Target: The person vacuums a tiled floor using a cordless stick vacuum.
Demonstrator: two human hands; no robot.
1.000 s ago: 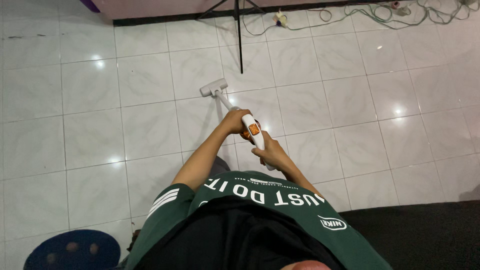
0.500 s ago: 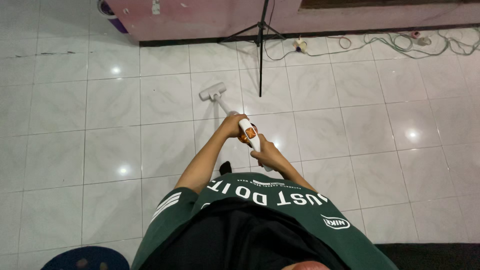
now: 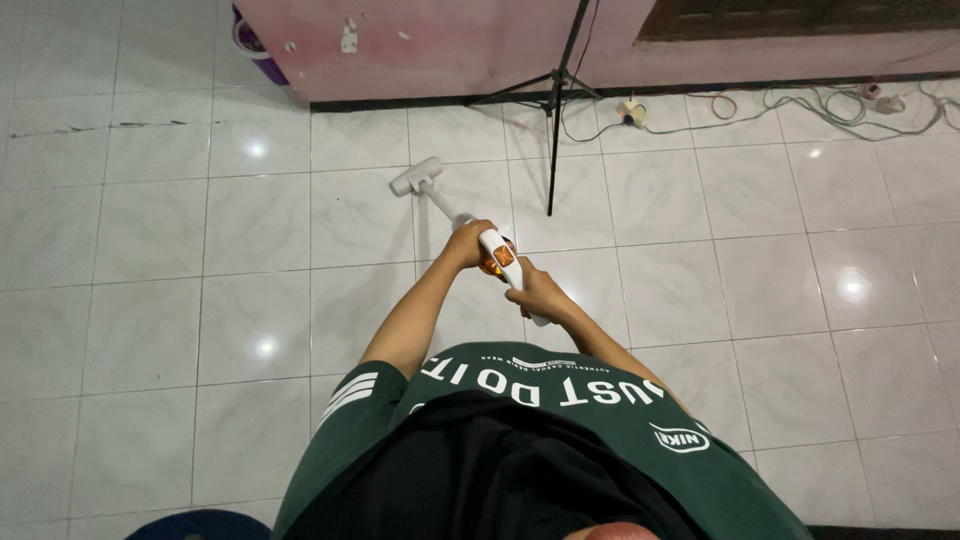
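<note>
Both grips clamped on vacuum (image 3: 500,258): left hand (image 3: 466,242), right hand (image 3: 535,295). Tripod (image 3: 553,150) just beyond; could snag.

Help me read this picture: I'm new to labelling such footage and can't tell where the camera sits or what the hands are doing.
The camera sits on a person's head and looks down past their green shirt at a white tiled floor. Both bare hands grip a white stick vacuum cleaner with an orange part: the left hand further forward, the right hand at the rear end. Its floor head rests on the tiles ahead. Beyond stand a black tripod and a pink wall, with cables lying along it.
</note>
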